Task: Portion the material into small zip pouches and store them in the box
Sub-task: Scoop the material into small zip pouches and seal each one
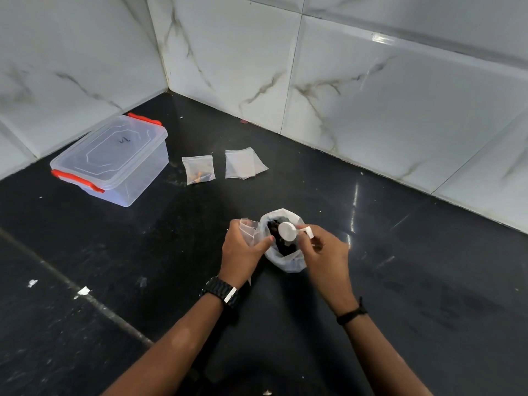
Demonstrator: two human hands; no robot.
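Both forearms reach forward from the near edge of the black counter and converge toward its middle. The left hand (243, 250) is turned with its back up, fingers curled, the thumb stretched out to the right, gripping a small clear zip pouch (248, 226) whose top pokes out above the knuckles. A black watch (221, 291) sits on that wrist. The right hand (324, 250) faces it, just apart, fingers bent inward, thumb and forefinger pinching the handle of a white scoop (289, 231) with its bowl pointed toward the left hand. A thin black band (352, 312) circles the right wrist.
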